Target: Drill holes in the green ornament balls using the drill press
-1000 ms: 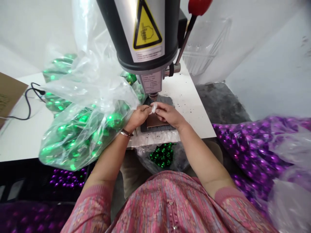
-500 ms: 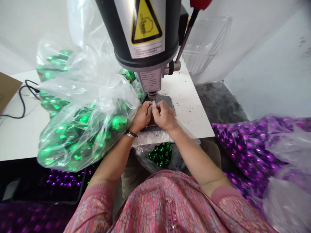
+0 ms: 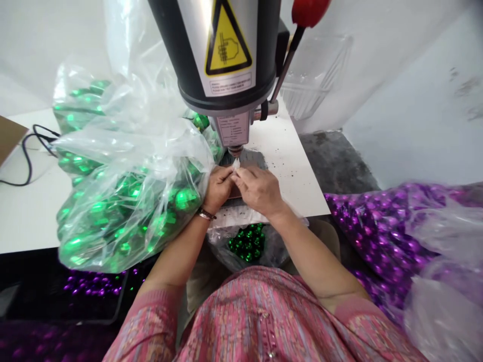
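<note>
Both my hands meet under the head of a bench drill press [image 3: 234,130], over its grey base plate [image 3: 256,160]. A small whitish tip of bunched clear plastic [image 3: 236,164] sticks up between my fingers. My left hand [image 3: 219,188] is closed on it from the left, thumb and index finger pressed together. From the right, my right hand [image 3: 262,191] pinches the same plastic, its fingers curled. What lies beneath the hands is mostly hidden. Below the table edge, a clear plastic bag of shiny green balls [image 3: 247,242] rests at my lap.
A large clear bag of green balls [image 3: 132,211] crowds my left forearm on the white table [image 3: 302,181]. Bags of purple balls [image 3: 388,226] stand at the right. A red-knobbed lever [image 3: 310,11] juts from the machine. A black tray [image 3: 75,301] is at lower left.
My right hand has turned, and its back now shows more over the fingers. The hands stay together on the plastic, slightly lower in view. The camera has shifted a little.
</note>
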Available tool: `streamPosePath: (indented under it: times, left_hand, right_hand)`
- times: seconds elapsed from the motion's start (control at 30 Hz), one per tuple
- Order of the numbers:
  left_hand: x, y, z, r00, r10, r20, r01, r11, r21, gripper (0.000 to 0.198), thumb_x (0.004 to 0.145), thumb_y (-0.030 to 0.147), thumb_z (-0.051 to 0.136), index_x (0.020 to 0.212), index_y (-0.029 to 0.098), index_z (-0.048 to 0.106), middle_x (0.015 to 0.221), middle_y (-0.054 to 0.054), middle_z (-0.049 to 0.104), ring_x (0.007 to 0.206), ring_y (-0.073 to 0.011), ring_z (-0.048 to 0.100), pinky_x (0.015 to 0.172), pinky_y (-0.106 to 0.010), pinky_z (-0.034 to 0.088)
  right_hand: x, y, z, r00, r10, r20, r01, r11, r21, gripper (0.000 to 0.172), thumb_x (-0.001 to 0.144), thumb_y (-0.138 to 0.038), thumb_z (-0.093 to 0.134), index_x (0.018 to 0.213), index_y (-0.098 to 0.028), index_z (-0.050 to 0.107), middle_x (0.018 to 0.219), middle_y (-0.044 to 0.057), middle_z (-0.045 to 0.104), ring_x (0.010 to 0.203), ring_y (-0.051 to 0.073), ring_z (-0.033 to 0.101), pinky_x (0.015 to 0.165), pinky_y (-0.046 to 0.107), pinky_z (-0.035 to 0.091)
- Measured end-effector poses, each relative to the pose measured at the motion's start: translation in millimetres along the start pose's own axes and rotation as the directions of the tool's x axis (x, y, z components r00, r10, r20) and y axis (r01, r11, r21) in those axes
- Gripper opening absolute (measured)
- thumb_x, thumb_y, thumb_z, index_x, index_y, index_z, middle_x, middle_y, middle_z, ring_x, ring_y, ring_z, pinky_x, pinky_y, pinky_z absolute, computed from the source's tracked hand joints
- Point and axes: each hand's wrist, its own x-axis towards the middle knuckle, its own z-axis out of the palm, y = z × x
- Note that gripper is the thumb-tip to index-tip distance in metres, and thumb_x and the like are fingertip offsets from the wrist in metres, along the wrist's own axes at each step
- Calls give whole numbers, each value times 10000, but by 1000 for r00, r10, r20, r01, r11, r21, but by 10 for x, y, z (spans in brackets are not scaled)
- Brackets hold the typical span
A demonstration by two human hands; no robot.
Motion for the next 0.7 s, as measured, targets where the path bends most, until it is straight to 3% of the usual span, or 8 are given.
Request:
streamPosePath:
  times: [0.1,0.2,0.33,0.47,0.63,0.7]
  left_hand:
    - [80,84,-82,985,-139,100,146,987,-69,261,888,351,560,702,178,621,688,-11,617,707,-151,552,703,-285,467]
    - [171,145,-115,948,-250,195,271,958,-90,293,886,319,514,625,185,525,589,18,494,601,-123,457,594,-263,400]
    - [249,180,-96,916,-332,228,349,936,-38,287,878,331,480,625,196,472,596,30,445,601,-115,418,560,-247,353]
    - [274,199,-87,917,-325,229,325,945,39,275,867,315,464,617,204,442,576,38,398,601,-119,396,543,-254,316]
    - [268,238,-104,939,-273,208,267,962,58,273,864,257,432,597,210,399,556,39,399,601,-123,393,552,-259,321]
    - [263,250,-118,936,-268,228,259,964,66,280,864,254,436,592,211,384,550,40,393,584,-119,382,548,-260,314]
  right_hand:
    - [75,152,18,992,119,40,-126,937,327,414,974,-486,417,1119,-179,653,1009,89,685,926,162,619,867,305,475]
    - [193,266,95,977,124,172,-194,854,484,413,958,-496,453,1175,-198,640,945,46,693,858,134,627,832,284,504]
    - [264,285,170,982,66,178,-147,857,493,362,944,-455,482,1150,-211,652,1038,44,707,932,128,644,881,274,520]
    - [217,160,203,987,122,103,-155,887,434,284,927,-367,469,1087,-189,621,1056,72,696,976,151,636,937,302,501]
    - [201,35,160,976,215,39,-215,907,363,220,887,-320,464,1026,-193,579,916,59,671,866,164,603,896,325,486]
    - [255,74,122,978,186,97,-210,882,421,270,843,-287,494,1085,-201,578,825,14,641,800,143,578,875,312,481]
